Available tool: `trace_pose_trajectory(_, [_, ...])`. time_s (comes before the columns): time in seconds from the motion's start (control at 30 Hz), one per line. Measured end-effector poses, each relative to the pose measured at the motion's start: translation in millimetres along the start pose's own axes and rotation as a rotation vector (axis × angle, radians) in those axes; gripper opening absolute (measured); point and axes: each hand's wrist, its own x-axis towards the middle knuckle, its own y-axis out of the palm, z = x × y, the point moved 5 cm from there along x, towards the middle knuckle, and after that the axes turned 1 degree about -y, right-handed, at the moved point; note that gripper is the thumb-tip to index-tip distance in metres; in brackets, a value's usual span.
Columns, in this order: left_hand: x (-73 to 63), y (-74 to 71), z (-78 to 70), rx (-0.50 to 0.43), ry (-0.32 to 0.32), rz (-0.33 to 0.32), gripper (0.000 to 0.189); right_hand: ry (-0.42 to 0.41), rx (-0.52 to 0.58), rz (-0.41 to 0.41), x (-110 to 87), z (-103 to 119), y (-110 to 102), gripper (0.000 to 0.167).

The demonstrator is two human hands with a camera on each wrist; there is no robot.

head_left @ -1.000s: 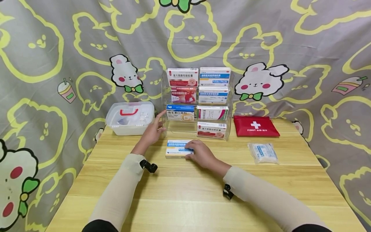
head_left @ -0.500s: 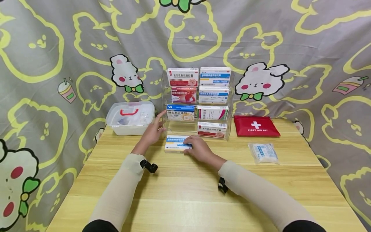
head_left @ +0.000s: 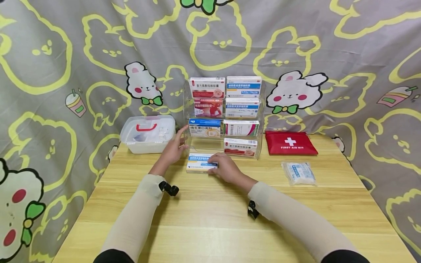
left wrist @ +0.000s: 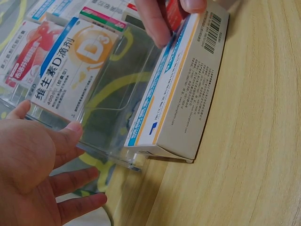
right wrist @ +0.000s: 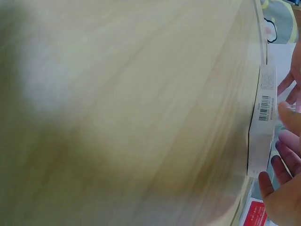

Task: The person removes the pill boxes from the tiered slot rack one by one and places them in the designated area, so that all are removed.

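A white and blue medicine box [head_left: 198, 163] lies on the table against the foot of the clear display rack [head_left: 207, 146]. My right hand [head_left: 227, 170] grips its right end, fingers on the printed face and thumb at the near side. In the left wrist view the box's barcoded side [left wrist: 200, 70] faces outward, close to the rack's front lip. At the rack's left side my left hand [head_left: 172, 149] touches the plastic edge, fingers spread, beside a vitamin D drops box [left wrist: 77, 63]. The right wrist view catches the right hand [right wrist: 282, 202] only partly.
Several medicine boxes stand in the rack's tiers, among them a red and white one [head_left: 241, 147] at lower right. Left stands a clear-lidded plastic box [head_left: 148, 146] with a red handle. Right lie a red first aid pouch [head_left: 291, 143] and a white packet [head_left: 298, 173]. A patterned curtain hangs behind.
My right hand has slid the medicine box away from me and slightly left, up to the rack's foot, then stayed nearly still. My left hand has not visibly moved.
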Motion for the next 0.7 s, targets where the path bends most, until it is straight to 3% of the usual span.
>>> trace_pose_trajectory(0.4, [0.6,0.4,1.5,-0.007,0.001,0.011,0.090,0.017,0.059,-0.067,-9.3,-12,-32,0.039])
trace_pose_trajectory(0.7, [0.3,0.4,1.8,-0.001,0.011,0.007,0.089,-0.008,0.018,-0.138,-18.0,-26,-67,0.041])
